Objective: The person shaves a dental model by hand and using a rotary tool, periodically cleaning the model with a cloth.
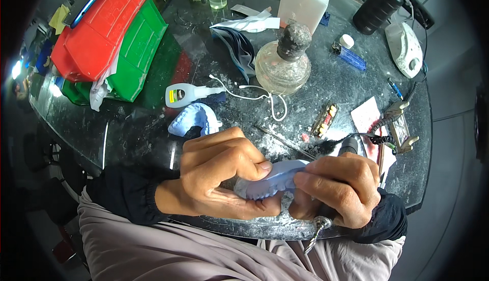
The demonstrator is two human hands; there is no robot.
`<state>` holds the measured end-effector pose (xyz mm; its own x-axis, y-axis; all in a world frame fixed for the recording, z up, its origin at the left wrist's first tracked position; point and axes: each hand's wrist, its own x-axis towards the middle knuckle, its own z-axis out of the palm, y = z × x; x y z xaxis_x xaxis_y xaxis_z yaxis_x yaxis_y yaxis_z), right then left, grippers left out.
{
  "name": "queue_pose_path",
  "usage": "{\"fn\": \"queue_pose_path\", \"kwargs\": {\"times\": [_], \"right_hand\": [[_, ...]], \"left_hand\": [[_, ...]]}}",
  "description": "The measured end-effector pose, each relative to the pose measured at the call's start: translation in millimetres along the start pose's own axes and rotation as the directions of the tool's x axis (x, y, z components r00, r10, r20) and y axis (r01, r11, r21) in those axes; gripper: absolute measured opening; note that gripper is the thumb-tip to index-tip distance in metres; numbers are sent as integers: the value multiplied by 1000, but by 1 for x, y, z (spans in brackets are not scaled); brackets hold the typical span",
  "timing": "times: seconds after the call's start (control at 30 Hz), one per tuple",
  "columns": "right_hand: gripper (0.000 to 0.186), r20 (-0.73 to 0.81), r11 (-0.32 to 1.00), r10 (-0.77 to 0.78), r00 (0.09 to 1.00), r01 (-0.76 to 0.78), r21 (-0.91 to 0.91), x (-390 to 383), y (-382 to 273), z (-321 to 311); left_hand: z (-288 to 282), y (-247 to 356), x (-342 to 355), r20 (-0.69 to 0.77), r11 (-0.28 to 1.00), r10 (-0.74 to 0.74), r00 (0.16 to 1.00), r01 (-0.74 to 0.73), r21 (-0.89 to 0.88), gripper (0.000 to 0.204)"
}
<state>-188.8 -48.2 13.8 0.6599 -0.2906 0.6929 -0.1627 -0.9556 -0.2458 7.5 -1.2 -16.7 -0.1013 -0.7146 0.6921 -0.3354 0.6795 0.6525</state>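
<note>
A pale blue plaster dental cast (275,176) with a row of teeth along its lower side is held above the front edge of the table. My left hand (219,174) grips its left end, thumb on top and fingers beneath. At the other end, my right hand (341,187) pinches the cast between thumb and fingers. A black rotary handpiece (349,145) also runs through my right hand. Its metal chuck and twisted bur (320,224) stick out below, pointing down away from the cast. A second blue cast (196,119), horseshoe-shaped, lies just beyond my left hand.
Powder dusts the dark table (224,67). Beyond my hands are a thin metal tool (285,142), a set of false teeth (324,120), a small squeeze bottle (186,95) and a glass burner (283,67). Red (102,26) and green bins (137,52) stand left; a handpiece stand (400,128) sits right.
</note>
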Motion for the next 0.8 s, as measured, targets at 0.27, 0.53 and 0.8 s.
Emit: {"fn": "queue_pose_path", "kwargs": {"times": [0.27, 0.53, 0.8], "right_hand": [[23, 17, 984, 170, 985, -170, 56, 8, 1, 9], [24, -1, 979, 193, 981, -193, 69, 9, 0, 11], [25, -6, 978, 201, 980, -200, 59, 8, 1, 14]], "left_hand": [[0, -5, 0, 7, 987, -157, 988, 158, -23, 23], [-1, -3, 1, 10, 986, -167, 986, 167, -16, 22], [-4, -3, 2, 54, 972, -229, 972, 232, -38, 22]]}}
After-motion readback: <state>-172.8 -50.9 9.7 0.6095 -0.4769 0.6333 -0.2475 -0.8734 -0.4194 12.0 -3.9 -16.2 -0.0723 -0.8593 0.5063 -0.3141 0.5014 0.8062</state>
